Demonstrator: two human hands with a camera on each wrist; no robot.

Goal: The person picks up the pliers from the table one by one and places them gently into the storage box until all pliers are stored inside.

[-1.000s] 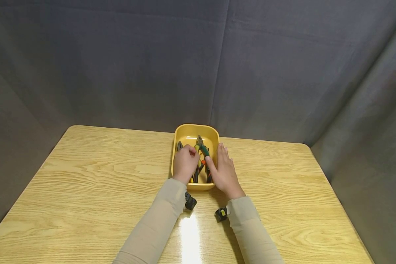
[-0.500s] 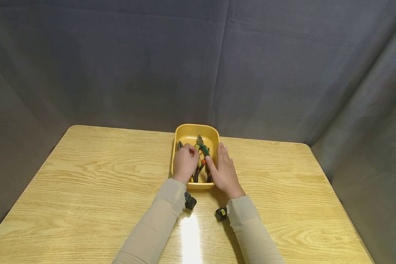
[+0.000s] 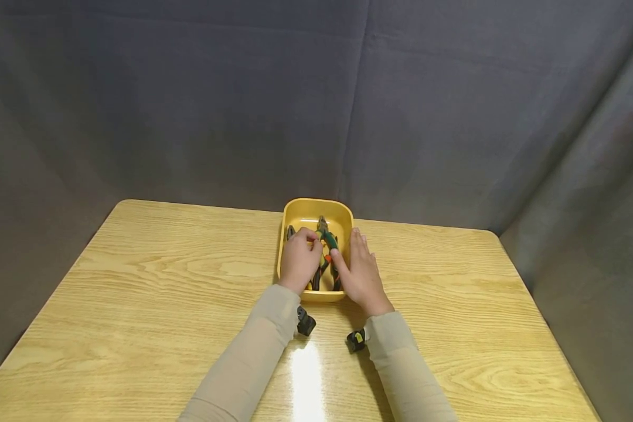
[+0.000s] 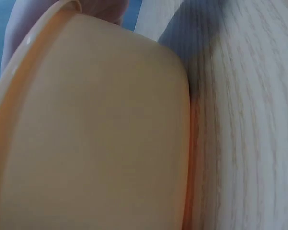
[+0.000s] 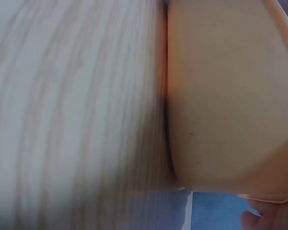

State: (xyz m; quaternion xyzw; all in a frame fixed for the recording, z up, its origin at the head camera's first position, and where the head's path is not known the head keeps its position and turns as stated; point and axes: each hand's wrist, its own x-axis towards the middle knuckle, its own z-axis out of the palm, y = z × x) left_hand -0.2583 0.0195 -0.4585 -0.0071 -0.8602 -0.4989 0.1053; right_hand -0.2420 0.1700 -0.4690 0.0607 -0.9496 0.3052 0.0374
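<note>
A yellow tray [image 3: 316, 297] stands near the table's back edge with several pliers inside. My left hand [image 3: 299, 261] reaches over its left side, finger and thumb curled in at the handle of the green-and-yellow pliers [image 3: 331, 239]. That hand hides part of the handles. My right hand [image 3: 363, 275] lies along the right wall, fingers straight outside and thumb over the rim, its tip near the green handle. Dark-jawed pliers [image 3: 291, 231] poke out at the left, and black handles with orange [image 3: 324, 264] lie toward the front. Both wrist views show mostly the tray's outer wall [image 4: 101, 120].
The wooden table [image 3: 163, 281] spreads around the tray, with a bright glare streak in front. Grey curtains [image 3: 216, 105] hang behind and at the sides. Black wrist cameras [image 3: 306, 322] sit under both wrists, low over the table.
The head view has shifted slightly, so everything sits a little further right. My left finger and thumb have moved slightly at the pliers' handle. My right hand keeps its place at the tray.
</note>
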